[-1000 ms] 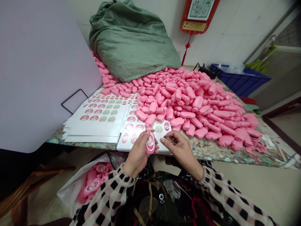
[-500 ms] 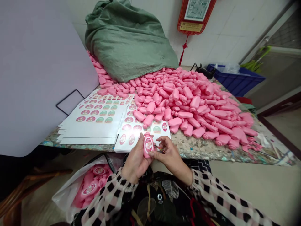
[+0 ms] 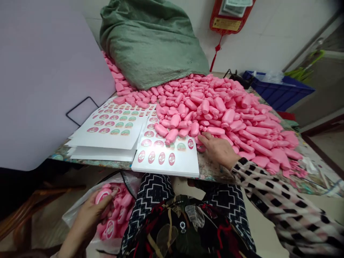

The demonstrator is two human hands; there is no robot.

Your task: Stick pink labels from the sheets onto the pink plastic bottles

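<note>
At lower left, my left hand (image 3: 92,209) is over a clear plastic bag (image 3: 76,204). Its fingers hold a small pink bottle (image 3: 102,196) bearing an oval label. Other labelled pink bottles (image 3: 125,200) fill the bag below. My right hand (image 3: 219,150) reaches to the front of a heap of unlabelled pink bottles (image 3: 228,116), fingers stretched out and touching those at its edge. The fingers cover part of what lies under them. Just left of that hand is a sticker sheet (image 3: 185,165) with red and green oval labels, on a stack.
Another stack of sticker sheets (image 3: 107,141) lies to the left, beside a large pale panel (image 3: 51,82) with a black wire loop. A green cloth sack (image 3: 153,46) rests behind the heap. The blue crate (image 3: 279,93) stands at back right. A wooden chair part (image 3: 29,211) is at lower left.
My hands have parted from the labelled bottle before me. The left carried a labelled bottle down to the bag; the right moved forward and right to the heap. The view shifted slightly.
</note>
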